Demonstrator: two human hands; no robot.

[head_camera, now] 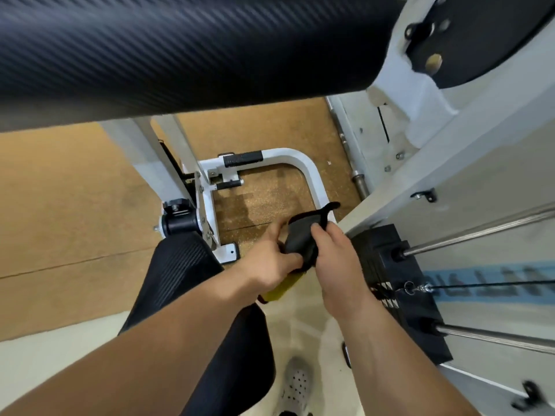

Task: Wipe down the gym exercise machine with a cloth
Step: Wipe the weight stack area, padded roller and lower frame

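Observation:
A black cloth (303, 235) is bunched between both of my hands, low in the middle of the view above the machine's white frame (312, 172). My left hand (270, 259) pinches its lower left edge with thumb raised. My right hand (333, 256) grips its right side, fingers curled over the top. A yellow object (285, 288) shows under my left wrist; what it is stays unclear. The machine's big black padded roller (180, 55) fills the top of the view.
The black weight stack (387, 265) with chrome guide rods (480, 235) and a cable stands right beside my right hand. A black seat pad (180, 271) lies under my left forearm. Brown rubber floor (60, 205) spreads to the left. A grey perforated shoe (295, 385) is below.

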